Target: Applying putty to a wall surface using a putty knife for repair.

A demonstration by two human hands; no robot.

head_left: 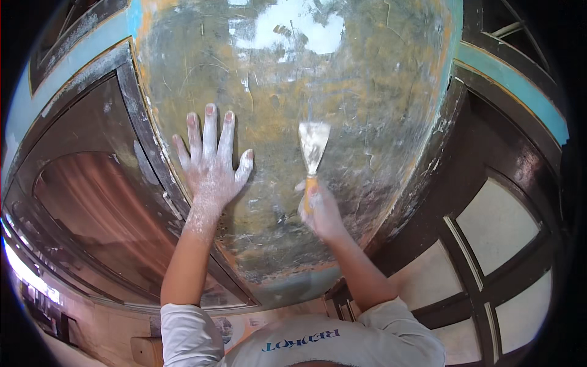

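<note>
My left hand, coated in white dust, lies flat with fingers spread on a worn wall. That wall is mottled olive, grey and ochre, with scratches and cracks. In my right hand is a putty knife, its orange-yellow handle wrapped by my fingers. The blade points up and is smeared with whitish stuff. It lies over the wall to the right of my left hand; whether its edge touches the surface I cannot tell. The right hand is slightly blurred.
A bare white patch shows high on the wall. To the left stands a dark door frame with a brown panelled door. On the right is a dark door with pale panels. Turquoise bands run above the frames.
</note>
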